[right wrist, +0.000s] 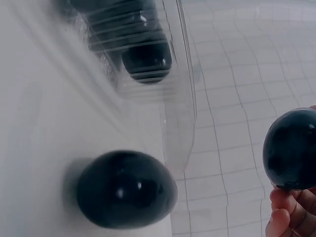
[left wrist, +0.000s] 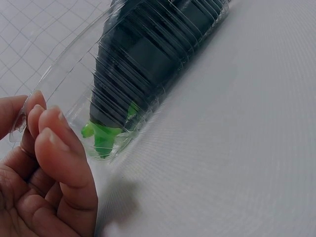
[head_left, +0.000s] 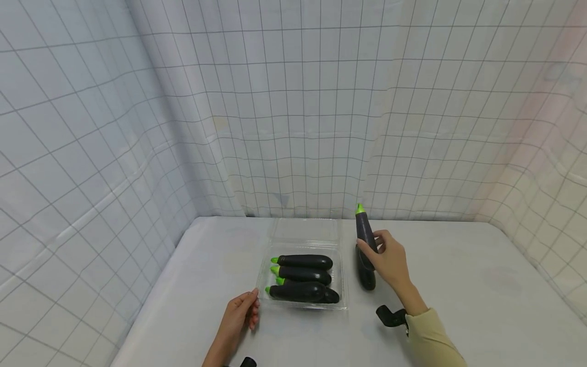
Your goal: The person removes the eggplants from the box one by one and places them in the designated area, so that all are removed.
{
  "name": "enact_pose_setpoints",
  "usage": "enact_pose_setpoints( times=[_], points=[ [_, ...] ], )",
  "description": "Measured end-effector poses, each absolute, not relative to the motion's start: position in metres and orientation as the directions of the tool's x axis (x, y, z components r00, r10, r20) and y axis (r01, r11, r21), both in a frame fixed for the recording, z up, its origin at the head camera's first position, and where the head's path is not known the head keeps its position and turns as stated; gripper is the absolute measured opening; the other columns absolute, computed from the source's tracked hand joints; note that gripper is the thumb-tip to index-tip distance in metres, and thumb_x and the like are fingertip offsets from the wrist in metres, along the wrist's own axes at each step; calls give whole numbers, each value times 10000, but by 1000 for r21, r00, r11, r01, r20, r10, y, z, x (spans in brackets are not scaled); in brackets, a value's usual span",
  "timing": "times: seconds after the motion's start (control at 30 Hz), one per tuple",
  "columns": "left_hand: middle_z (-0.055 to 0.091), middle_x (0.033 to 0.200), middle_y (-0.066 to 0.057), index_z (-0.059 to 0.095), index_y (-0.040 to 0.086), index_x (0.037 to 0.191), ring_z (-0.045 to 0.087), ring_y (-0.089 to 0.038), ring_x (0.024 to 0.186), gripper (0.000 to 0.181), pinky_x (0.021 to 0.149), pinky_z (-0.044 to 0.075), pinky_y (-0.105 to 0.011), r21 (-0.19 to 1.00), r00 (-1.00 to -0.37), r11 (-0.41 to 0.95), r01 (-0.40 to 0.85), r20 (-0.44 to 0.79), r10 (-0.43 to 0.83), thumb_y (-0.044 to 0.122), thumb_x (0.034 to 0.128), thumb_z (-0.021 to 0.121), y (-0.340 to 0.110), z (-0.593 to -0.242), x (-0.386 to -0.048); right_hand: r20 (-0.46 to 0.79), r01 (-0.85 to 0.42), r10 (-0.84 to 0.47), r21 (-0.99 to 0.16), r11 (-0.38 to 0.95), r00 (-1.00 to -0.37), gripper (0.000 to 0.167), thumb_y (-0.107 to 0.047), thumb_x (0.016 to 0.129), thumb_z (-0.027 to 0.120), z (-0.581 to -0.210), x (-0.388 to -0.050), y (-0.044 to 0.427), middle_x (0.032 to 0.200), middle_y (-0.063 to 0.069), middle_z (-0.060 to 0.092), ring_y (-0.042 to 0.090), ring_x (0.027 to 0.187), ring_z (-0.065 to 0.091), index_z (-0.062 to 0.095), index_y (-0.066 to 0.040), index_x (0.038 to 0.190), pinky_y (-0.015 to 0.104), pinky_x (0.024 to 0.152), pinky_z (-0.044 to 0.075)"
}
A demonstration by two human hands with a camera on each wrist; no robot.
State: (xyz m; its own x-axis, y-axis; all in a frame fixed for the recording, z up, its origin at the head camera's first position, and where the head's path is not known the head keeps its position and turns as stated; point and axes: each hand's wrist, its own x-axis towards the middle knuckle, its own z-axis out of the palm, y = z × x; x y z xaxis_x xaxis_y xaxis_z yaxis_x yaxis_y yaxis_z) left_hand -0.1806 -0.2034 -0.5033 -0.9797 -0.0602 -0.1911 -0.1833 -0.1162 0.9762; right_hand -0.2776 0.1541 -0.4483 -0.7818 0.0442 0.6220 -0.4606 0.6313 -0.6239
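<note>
A clear plastic box (head_left: 343,285) with its lid laid back holds several dark eggplants (head_left: 304,261) with green stems, lying crosswise. At the box's front left corner my left hand (head_left: 238,313) pinches the rim between thumb and fingers; the left wrist view shows the hand (left wrist: 54,173) beside a green stem (left wrist: 104,140) behind the clear wall. Right of the box, my right hand (head_left: 390,257) grips an eggplant (head_left: 364,228), stem pointing away. Beneath it another eggplant (head_left: 366,275) lies on the table; the right wrist view shows the held eggplant (right wrist: 292,148) apart from the lying one (right wrist: 127,190).
The box's transparent lid (head_left: 304,229) lies toward the table's back edge. White cloth covers the table (head_left: 183,306), and checked white curtains (head_left: 298,127) hang behind it and on both sides. Black wrist devices show at both wrists.
</note>
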Motion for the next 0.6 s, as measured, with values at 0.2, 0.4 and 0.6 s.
enact_pose_setpoints(
  times=[0.2,0.4,0.6],
  points=[
    [478,635,-14,536,56,742,458,-111,495,368,427,399,-218,977,-982,-114,-178,-184,-46,354,955,565,-204,-505,-181,580,-397,87,-653,645,-810,363,-322,814,754,-453,-279,165,734,41,591,158,596,484,586,-58,998,285,509,393],
    [479,638,-11,536,61,738,461,-108,495,377,427,401,-216,978,-982,-109,-178,-183,-44,373,949,569,-205,-507,-181,536,-347,96,-661,665,-839,386,-351,821,744,-458,-280,175,742,54,594,164,601,497,589,-50,1008,290,511,405],
    [481,634,-9,536,66,733,462,-107,490,369,424,400,-216,978,-982,-111,-178,-184,-43,361,953,566,-205,-507,-182,480,-295,93,-668,683,-872,423,-393,832,725,-464,-281,184,761,70,597,174,609,508,582,-38,1011,300,507,416]
  ],
)
